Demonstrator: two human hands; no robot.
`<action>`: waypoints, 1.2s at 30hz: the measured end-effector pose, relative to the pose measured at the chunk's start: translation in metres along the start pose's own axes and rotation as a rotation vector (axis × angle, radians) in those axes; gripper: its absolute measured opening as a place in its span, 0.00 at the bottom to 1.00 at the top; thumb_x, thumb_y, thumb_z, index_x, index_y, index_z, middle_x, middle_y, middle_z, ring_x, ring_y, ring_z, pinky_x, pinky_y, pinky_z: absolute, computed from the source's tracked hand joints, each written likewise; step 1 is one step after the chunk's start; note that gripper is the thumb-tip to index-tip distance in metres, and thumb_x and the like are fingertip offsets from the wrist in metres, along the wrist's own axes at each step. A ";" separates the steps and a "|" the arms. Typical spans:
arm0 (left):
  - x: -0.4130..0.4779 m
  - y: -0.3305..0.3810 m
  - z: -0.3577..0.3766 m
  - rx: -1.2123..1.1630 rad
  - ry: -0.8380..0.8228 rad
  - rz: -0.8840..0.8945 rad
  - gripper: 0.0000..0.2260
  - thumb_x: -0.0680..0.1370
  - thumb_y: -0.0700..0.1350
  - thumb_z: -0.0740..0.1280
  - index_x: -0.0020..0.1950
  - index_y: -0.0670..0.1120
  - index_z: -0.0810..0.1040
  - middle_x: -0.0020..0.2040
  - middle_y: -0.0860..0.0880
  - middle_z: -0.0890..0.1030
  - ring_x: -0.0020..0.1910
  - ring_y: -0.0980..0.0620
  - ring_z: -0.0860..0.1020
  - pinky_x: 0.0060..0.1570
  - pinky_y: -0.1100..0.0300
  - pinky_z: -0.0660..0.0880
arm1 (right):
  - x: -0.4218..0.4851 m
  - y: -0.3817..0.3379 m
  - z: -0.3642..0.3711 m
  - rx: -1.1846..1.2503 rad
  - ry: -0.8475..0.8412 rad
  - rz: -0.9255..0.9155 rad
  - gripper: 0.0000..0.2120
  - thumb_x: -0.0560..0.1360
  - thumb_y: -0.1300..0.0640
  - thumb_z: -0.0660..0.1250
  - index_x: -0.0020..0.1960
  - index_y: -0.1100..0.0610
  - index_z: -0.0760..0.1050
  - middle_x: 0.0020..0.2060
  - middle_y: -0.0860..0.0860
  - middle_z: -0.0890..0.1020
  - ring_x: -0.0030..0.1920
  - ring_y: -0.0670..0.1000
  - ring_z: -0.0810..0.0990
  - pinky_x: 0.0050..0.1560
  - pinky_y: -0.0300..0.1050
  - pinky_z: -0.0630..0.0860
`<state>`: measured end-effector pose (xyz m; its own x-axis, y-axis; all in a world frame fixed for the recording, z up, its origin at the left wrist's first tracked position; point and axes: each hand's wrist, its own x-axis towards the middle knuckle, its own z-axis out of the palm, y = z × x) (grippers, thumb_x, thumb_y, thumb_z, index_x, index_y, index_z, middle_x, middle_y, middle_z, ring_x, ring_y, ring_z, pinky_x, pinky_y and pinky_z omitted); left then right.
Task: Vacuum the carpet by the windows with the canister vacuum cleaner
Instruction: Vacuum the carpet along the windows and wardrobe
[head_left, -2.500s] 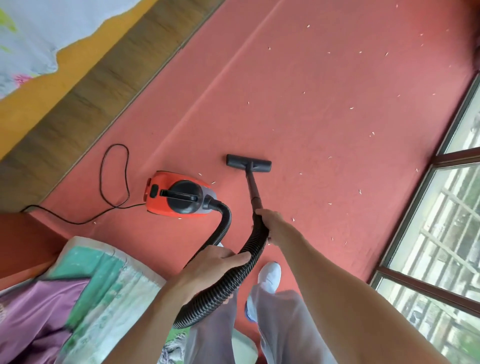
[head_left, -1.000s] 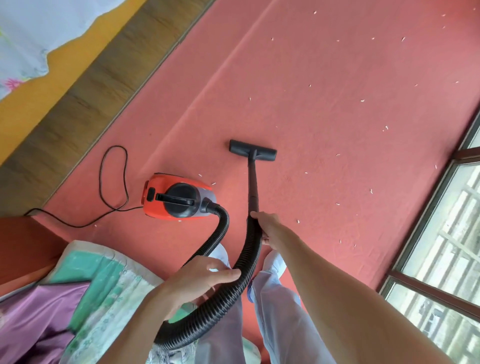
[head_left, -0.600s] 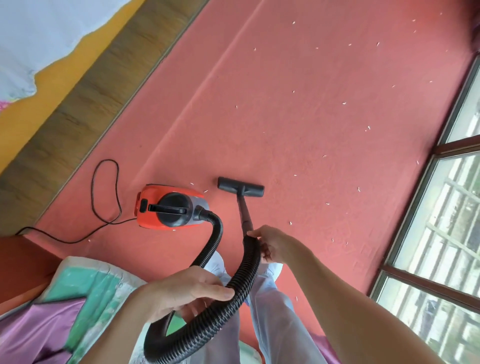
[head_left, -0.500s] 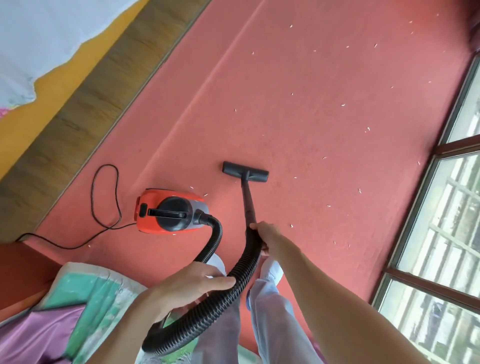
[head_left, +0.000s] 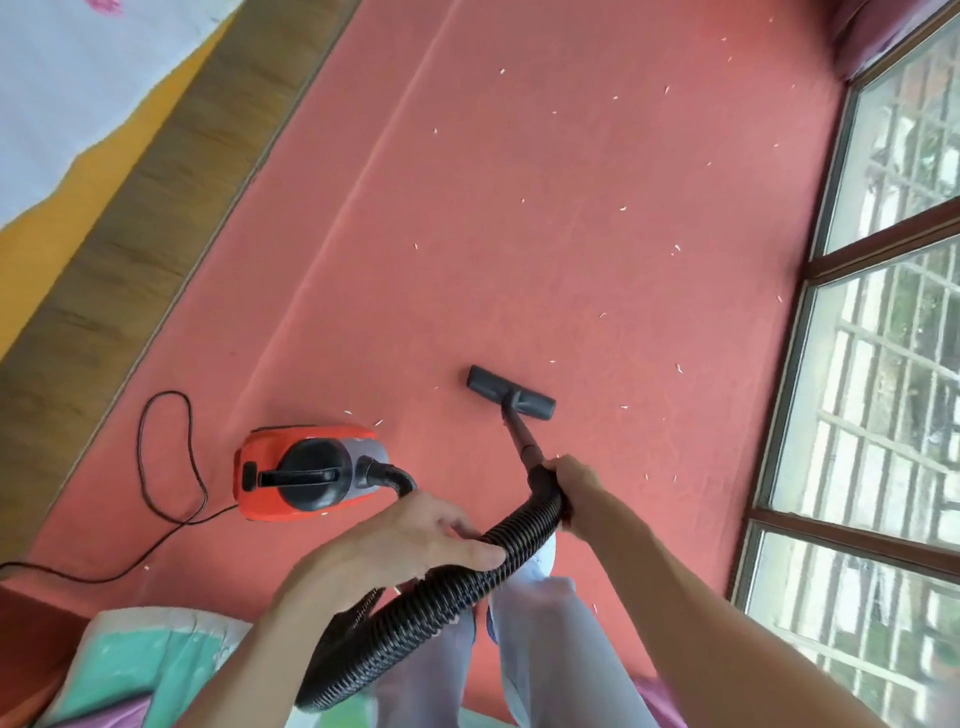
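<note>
Head view: right hand fingers wrapped round the wand cuff, probably the stiff steering grip, left hand fingers curled over the floppy-looking hose — floor head flat on carpet, canister just left.

A single wide-angle camera sat on the person's head and looked forward and steeply down; the left hand and right hand lay nearest, low in the frame, with the legs beneath them; the carpet ran away toward the top edge; the windows bowed along the right side, a wood-grain band along the upper left.
</note>
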<state>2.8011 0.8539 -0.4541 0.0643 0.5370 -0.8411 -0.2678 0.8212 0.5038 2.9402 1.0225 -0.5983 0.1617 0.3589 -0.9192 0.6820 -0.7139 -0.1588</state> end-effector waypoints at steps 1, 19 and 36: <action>0.003 0.006 -0.005 0.012 -0.006 -0.003 0.13 0.72 0.49 0.77 0.49 0.41 0.85 0.34 0.49 0.84 0.32 0.54 0.81 0.32 0.65 0.75 | -0.002 -0.002 -0.002 0.027 0.003 0.002 0.11 0.72 0.57 0.64 0.51 0.63 0.76 0.37 0.58 0.80 0.34 0.56 0.78 0.32 0.43 0.73; 0.139 0.152 -0.035 -0.010 0.099 -0.062 0.13 0.72 0.55 0.76 0.46 0.46 0.85 0.43 0.36 0.85 0.33 0.44 0.82 0.36 0.50 0.80 | 0.093 -0.169 -0.058 0.180 0.099 -0.008 0.10 0.76 0.57 0.68 0.50 0.63 0.71 0.36 0.58 0.76 0.42 0.60 0.79 0.42 0.53 0.78; 0.194 0.269 -0.065 0.139 0.039 -0.057 0.09 0.70 0.52 0.78 0.47 0.50 0.87 0.38 0.47 0.84 0.36 0.48 0.83 0.36 0.54 0.81 | 0.109 -0.251 -0.104 0.382 0.092 0.032 0.08 0.74 0.56 0.68 0.46 0.62 0.74 0.42 0.59 0.80 0.36 0.56 0.78 0.27 0.41 0.70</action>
<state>2.6792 1.1664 -0.4942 0.0371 0.4826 -0.8751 -0.1293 0.8706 0.4747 2.8609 1.3035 -0.6206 0.2537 0.3725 -0.8927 0.3640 -0.8918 -0.2687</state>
